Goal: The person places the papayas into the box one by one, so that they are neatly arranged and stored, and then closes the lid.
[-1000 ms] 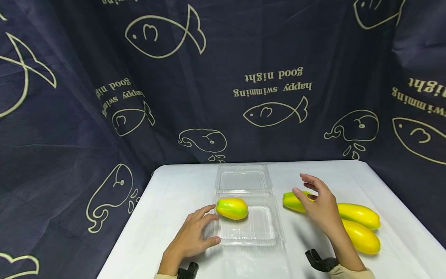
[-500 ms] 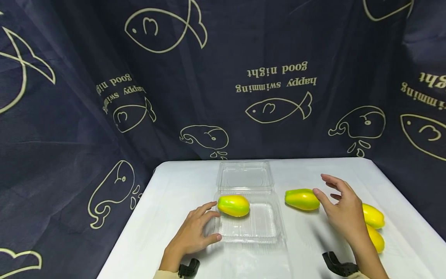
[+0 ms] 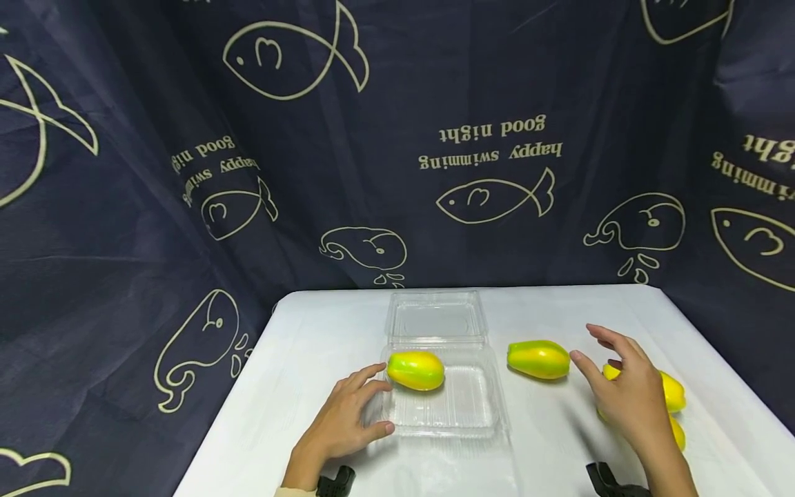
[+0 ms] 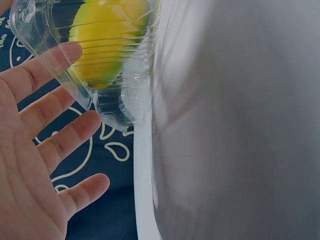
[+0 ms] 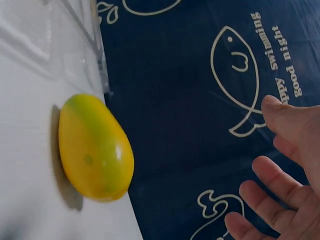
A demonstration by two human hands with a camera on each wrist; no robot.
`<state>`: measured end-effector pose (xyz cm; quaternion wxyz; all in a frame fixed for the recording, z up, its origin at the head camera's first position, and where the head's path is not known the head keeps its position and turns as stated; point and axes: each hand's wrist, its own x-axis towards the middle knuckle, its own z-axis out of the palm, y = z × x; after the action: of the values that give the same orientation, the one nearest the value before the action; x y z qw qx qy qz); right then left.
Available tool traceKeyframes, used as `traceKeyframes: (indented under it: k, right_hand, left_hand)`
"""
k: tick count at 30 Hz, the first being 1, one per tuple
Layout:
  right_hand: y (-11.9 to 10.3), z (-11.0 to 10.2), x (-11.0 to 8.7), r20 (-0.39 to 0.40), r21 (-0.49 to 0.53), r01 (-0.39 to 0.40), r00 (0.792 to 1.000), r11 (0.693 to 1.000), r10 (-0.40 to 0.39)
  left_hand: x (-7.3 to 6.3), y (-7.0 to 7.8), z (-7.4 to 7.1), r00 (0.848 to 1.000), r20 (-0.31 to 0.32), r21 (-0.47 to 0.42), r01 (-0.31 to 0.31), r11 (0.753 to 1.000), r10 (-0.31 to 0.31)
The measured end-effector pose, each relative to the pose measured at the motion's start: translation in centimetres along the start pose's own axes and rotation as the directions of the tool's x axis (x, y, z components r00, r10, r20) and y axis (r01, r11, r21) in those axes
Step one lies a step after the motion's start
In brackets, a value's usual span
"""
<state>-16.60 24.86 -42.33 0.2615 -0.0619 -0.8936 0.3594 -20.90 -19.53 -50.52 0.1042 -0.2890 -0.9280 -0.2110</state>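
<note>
A yellow-green papaya (image 3: 416, 371) lies in the left rear part of an open clear plastic clamshell box (image 3: 444, 417). My left hand (image 3: 344, 421) is at the box's left side, fingers spread and relaxed; in the left wrist view its fingertips overlap the clear wall (image 4: 127, 107). To the right of the box, a second papaya (image 3: 537, 359) rests on the white table. My right hand (image 3: 630, 393) hovers just right of that papaya, fingers loosely bent and holding nothing. Two more yellow papayas, the rear one (image 3: 673, 393) and the front one (image 3: 678, 433), are partly hidden behind this hand.
The box's lid (image 3: 437, 319) lies folded back toward the rear edge of the white table (image 3: 298, 331). A dark blue curtain (image 3: 397, 145) with fish drawings hangs behind and beside the table. Each wrist wears a black device (image 3: 335, 481).
My right hand has moved right, away from the papaya beside the box, uncovering it, and now covers more of the two papayas on the right. The left hand stays in place.
</note>
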Motion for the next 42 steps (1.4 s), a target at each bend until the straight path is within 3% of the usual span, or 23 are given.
traceKeyframes:
  k: [10,21,26,34,42]
  right_hand:
    - [2.0,-0.6,-0.8,-0.052,-0.033,-0.004,0.999,0.999,0.002]
    - [3.7,-0.7,-1.7,-0.075,-0.075,0.053,0.995,0.996,-0.059]
    - [4.7,-0.8,-2.8,-0.078,-0.093,0.026,0.996,0.995,-0.033]
    - [6.0,-0.9,-3.9,-0.149,-0.042,0.005,0.989,0.999,-0.011]
    - [6.7,-1.0,-4.4,-0.039,-0.128,-0.169,0.985,0.977,0.165]
  left_hand:
    - [0.3,0.2,0.0,1.0,0.005,-0.016,0.005,1.0,-0.005]
    - [-0.1,0.3,0.3,1.0,0.003,0.005,0.0,1.0,0.0]
    - [-0.4,0.3,0.2,0.999,0.02,0.013,0.024,1.0,-0.025]
    - [-0.4,0.4,0.1,0.999,0.019,0.013,0.027,1.0,-0.027]
    - [-0.2,0.5,-0.1,0.999,0.028,0.014,0.029,0.999,-0.029]
